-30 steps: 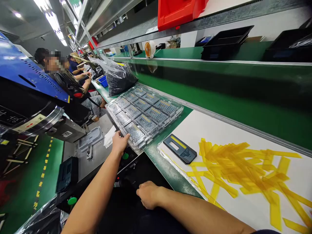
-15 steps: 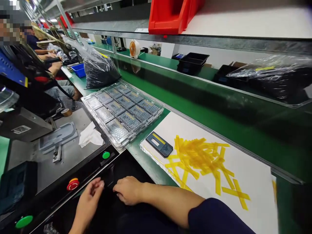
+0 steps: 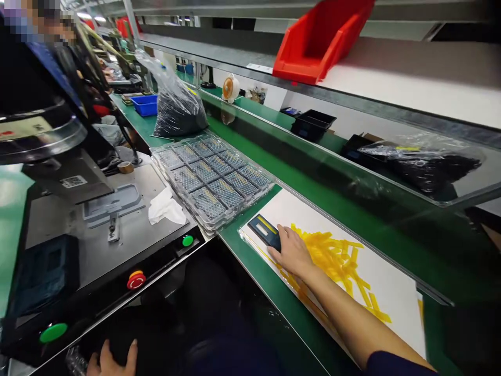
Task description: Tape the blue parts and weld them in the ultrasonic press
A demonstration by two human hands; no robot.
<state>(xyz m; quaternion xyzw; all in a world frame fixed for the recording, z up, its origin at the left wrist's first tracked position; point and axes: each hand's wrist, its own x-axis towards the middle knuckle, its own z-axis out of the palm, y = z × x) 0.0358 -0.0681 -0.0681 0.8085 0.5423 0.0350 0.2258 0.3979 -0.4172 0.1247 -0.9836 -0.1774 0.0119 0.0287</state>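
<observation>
A flat dark plastic panel (image 3: 263,231), with a small window and a yellow strip along it, lies at the left corner of a white sheet (image 3: 397,292). My right hand (image 3: 293,251) grips its near end, thumb on one side and fingers on the other. Just beyond the knuckles is a loose heap of yellow tape strips (image 3: 332,256), partly covered by my hand and forearm. My left hand (image 3: 113,361) is low at the bottom edge, fingers apart and holding nothing visible, close to some crumpled clear plastic (image 3: 76,360). Its palm is cut off by the frame.
A clear tray (image 3: 213,222) of patterned panels stands beyond the sheet. To the left is a machine with a grey fixture (image 3: 117,201), white tissue (image 3: 167,206), green buttons (image 3: 54,332) and a red stop button (image 3: 136,280). A red bin (image 3: 301,65) overhangs from the shelf.
My right hand has moved from over my lap out to the right and taken hold of the dark panel. My left hand has dropped toward the bottom edge. The view has shifted.
</observation>
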